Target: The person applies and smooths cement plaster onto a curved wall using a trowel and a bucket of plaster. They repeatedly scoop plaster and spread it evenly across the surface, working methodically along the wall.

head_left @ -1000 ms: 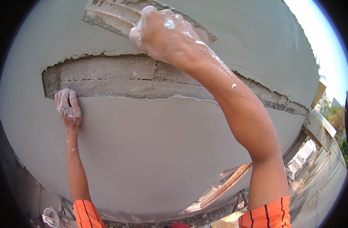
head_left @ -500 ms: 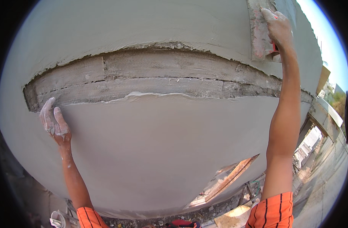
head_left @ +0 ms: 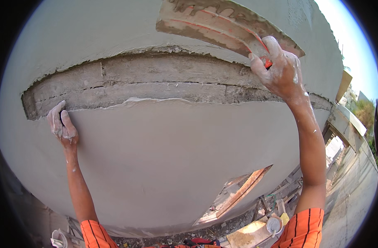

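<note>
My right hand (head_left: 282, 72), smeared with plaster, grips the red handle of a plastering trowel (head_left: 209, 25). The trowel's long, plaster-caked blade slants across the upper wall, its left end higher than its right. On the left, my left hand (head_left: 64, 124) is raised at the wall near the recess's lower left edge, fingers stretched upward, thumb apart, nothing seen in it. Its fingers are coated with plaster. Between my hands runs a long sunken strip of rough grey masonry (head_left: 143, 78) with ragged plaster edges. Smooth grey plaster (head_left: 147, 149) covers the wall below and above it.
An opening with a reddish-brown edge (head_left: 247, 188) breaks the lower wall. Below lie a board (head_left: 249, 235), a plaster-stained round container (head_left: 274, 224), and rubble. A white bucket (head_left: 60, 239) stands at the lower left. Open sky and a paved strip (head_left: 348, 190) show at the right.
My right hand has come down and left with the trowel, whose blade has turned from upright to slanting sideways. My left hand stays near the recess edge, its fingers slightly more bent.
</note>
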`<act>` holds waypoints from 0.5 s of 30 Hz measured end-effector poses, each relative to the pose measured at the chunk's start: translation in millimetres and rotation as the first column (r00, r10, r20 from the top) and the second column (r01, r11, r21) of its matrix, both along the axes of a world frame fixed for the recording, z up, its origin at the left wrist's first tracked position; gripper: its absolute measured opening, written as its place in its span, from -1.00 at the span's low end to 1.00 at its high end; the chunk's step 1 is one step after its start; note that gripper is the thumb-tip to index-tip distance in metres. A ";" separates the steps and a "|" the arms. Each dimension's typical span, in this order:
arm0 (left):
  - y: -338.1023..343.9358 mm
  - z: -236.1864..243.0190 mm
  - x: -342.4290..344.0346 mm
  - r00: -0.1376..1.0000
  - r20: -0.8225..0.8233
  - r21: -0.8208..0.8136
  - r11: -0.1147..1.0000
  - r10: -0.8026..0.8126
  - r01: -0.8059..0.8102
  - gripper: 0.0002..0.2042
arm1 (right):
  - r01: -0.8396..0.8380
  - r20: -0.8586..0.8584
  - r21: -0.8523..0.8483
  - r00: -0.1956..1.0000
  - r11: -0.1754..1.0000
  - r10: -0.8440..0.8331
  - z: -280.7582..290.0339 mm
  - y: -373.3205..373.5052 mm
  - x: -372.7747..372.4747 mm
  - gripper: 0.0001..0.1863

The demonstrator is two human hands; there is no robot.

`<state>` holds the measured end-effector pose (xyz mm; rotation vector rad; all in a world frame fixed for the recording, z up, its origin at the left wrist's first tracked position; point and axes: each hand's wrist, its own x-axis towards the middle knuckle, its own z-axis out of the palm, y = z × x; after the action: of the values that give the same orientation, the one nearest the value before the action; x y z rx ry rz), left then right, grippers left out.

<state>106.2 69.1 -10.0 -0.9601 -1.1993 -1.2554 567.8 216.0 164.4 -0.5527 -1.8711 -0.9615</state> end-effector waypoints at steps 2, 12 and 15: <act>-0.1 0.1 -1.2 1.000 -0.006 -0.007 1.000 -0.009 0.009 -0.75 | 0.033 0.073 0.008 0.997 0.999 -0.033 13.7 0.2 -31.1 -0.72; 4.9 3.4 -1.3 0.996 -0.026 -0.004 0.997 -0.081 0.080 -0.76 | 0.359 -0.217 0.121 0.919 0.925 -0.329 190.6 77.3 75.6 -0.60; 7.0 6.5 3.8 0.997 -0.035 -0.033 0.997 -0.067 0.065 -0.77 | 0.062 -0.403 -0.114 0.909 0.992 -0.103 134.9 34.5 48.6 -0.60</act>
<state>110.0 76.1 -3.6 -1.0492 -1.1702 -1.2689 616.4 250.5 299.3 -0.8314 -1.5310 -0.7398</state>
